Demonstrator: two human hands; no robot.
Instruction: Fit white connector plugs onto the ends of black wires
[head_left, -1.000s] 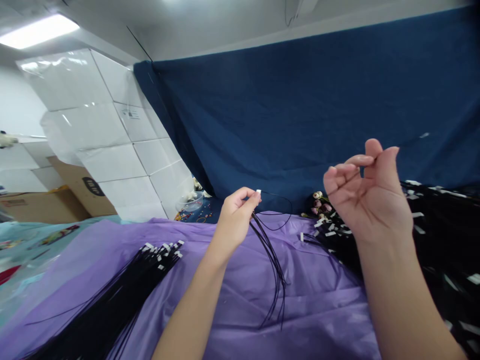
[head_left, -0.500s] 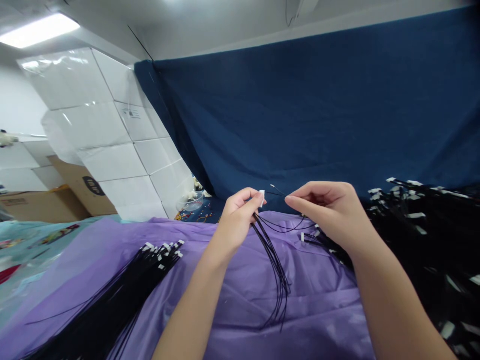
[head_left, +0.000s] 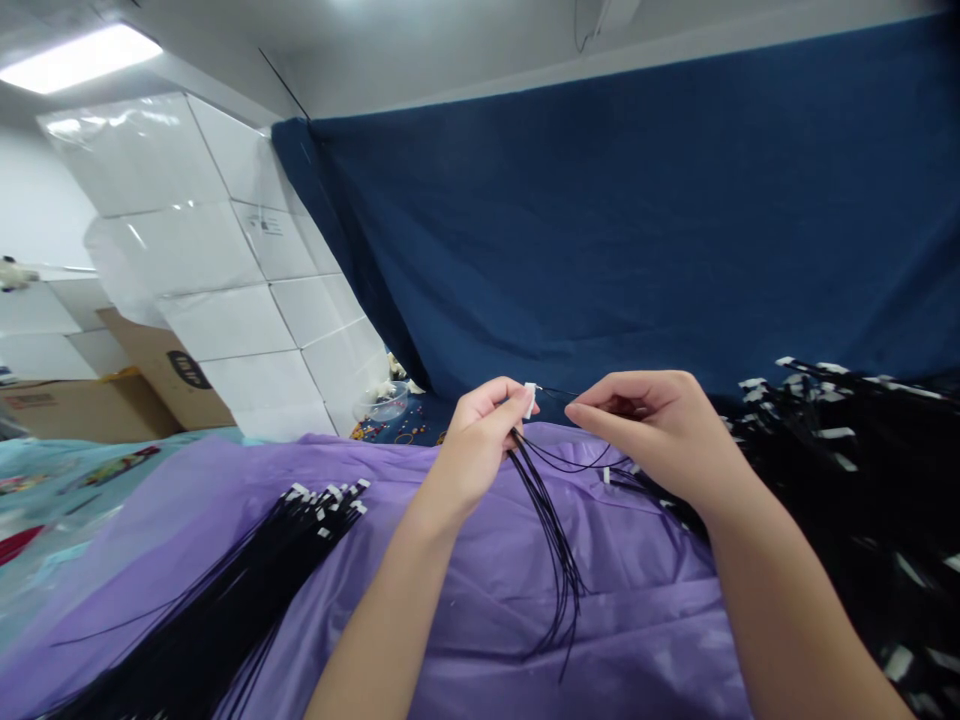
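My left hand (head_left: 480, 440) is closed, pinching a small white connector (head_left: 531, 400) between thumb and fingers. A bundle of thin black wires (head_left: 546, 530) hangs below that hand, over the purple cloth. My right hand (head_left: 656, 425) is closed in a pinch on a single black wire (head_left: 556, 391). Its light tip lies close to the upper edge of the connector; whether it has entered a hole is too small to tell. Another stretch of wire curves beneath, from the bundle towards my right hand.
Purple cloth (head_left: 637, 600) covers the surface in front. To the left lies a thick bundle of black wires with white ends (head_left: 217, 590); a larger pile (head_left: 847, 520) fills the right side. White boxes (head_left: 210, 250) and a blue curtain (head_left: 600, 230) stand behind.
The wire's light tip, earlier sticking up in the gap between the hands, is now at the connector's upper edge. My right hand has shifted slightly left, and my left hand slightly right.
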